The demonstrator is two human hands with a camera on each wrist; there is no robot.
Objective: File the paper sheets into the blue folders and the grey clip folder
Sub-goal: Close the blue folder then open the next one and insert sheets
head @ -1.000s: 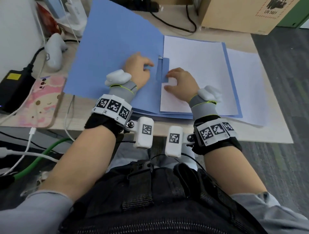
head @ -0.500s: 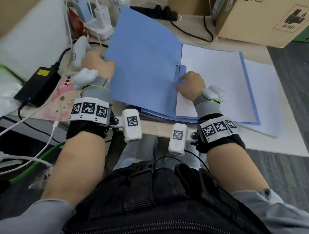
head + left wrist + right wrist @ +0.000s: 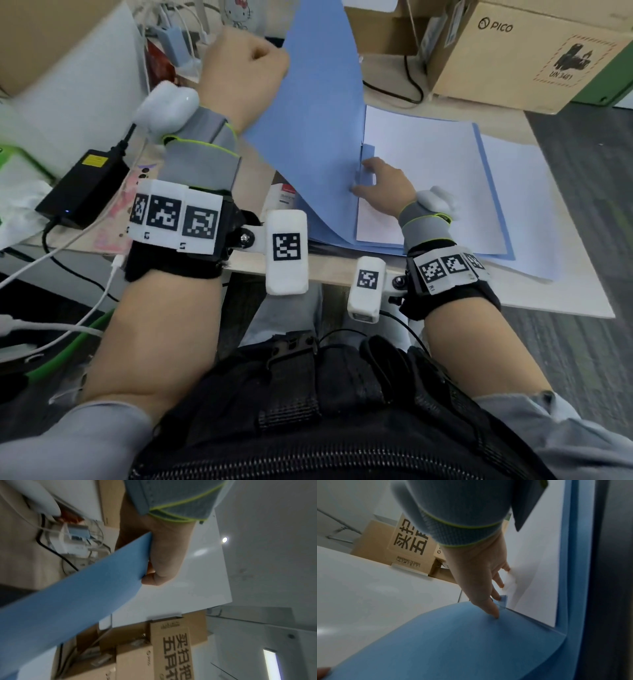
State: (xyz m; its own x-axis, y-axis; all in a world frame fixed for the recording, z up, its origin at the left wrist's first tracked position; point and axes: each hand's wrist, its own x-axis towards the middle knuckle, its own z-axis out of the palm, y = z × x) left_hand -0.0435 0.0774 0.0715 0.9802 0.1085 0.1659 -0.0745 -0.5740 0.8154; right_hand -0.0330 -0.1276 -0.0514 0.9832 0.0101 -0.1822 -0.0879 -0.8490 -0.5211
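**Three views on one open folder**

The head camera looks steeply down over both forearms onto the tabletop [image 3: 565,294]. The left wrist camera, close under the left hand [image 3: 159,555], faces up toward the ceiling. The right wrist camera looks along the right hand [image 3: 477,577]. All three catch the raised blue folder cover [image 3: 318,113].

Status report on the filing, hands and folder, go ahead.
Left hand grips raised blue folder cover. Right hand flat, fingers at the folder's clip on the paper sheets. Nothing in the way.
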